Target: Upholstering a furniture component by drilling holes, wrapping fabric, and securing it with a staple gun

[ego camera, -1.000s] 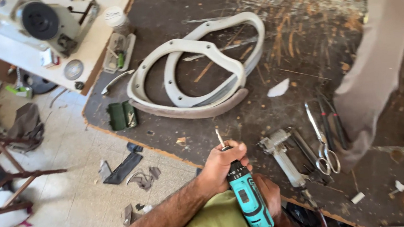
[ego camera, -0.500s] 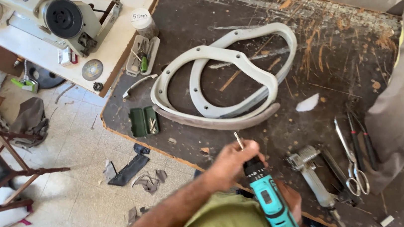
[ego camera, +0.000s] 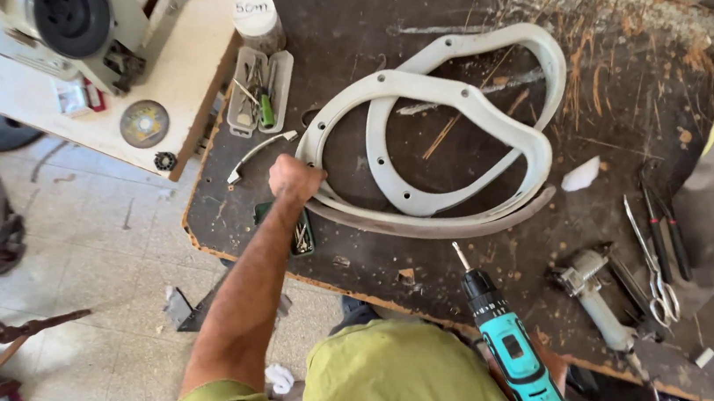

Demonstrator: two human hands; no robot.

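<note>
While the left hand (ego camera: 295,179) sits clenched against the white curved frames (ego camera: 455,128) stacked on the dark workbench (ego camera: 340,34), the teal drill (ego camera: 505,344), its grip hidden, could slip and gouge them, I'd say.

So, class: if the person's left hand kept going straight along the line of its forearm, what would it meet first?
The left hand points up and slightly right along the bench. It is already at the pale looped frame, so that frame's near left curve probably comes first, though depth is unclear.
</note>
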